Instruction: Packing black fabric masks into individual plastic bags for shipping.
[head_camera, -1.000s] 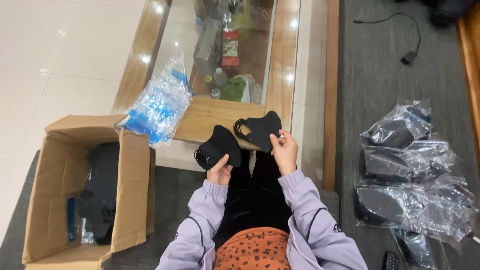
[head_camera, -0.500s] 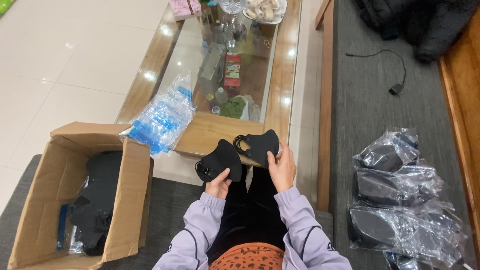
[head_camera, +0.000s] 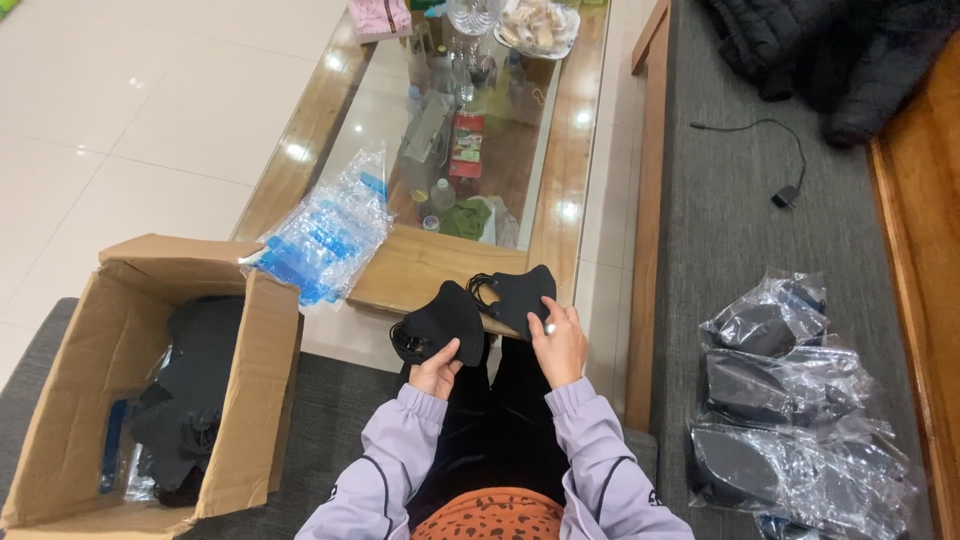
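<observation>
Both hands hold black face masks over the lap, one mask each.

Left hand (head_camera: 435, 370) is clamped on the lower edge of one black mask (head_camera: 443, 322); right hand (head_camera: 560, 345) grips a second black mask (head_camera: 522, 295), which overlaps the near edge of the glass-topped counter (head_camera: 420, 270). The hands sit apart, the masks just beside each other. An open cardboard box (head_camera: 250, 400) with more dark masks stands at the left, a blue-printed plastic bag (head_camera: 325, 235) lies on the counter corner, and bagged masks (head_camera: 790, 400) lie on the grey cushion at the right. It looks like a sorting or pairing step; bringing the two masks together neatly would call for aligned edges and free ear loops.
</observation>
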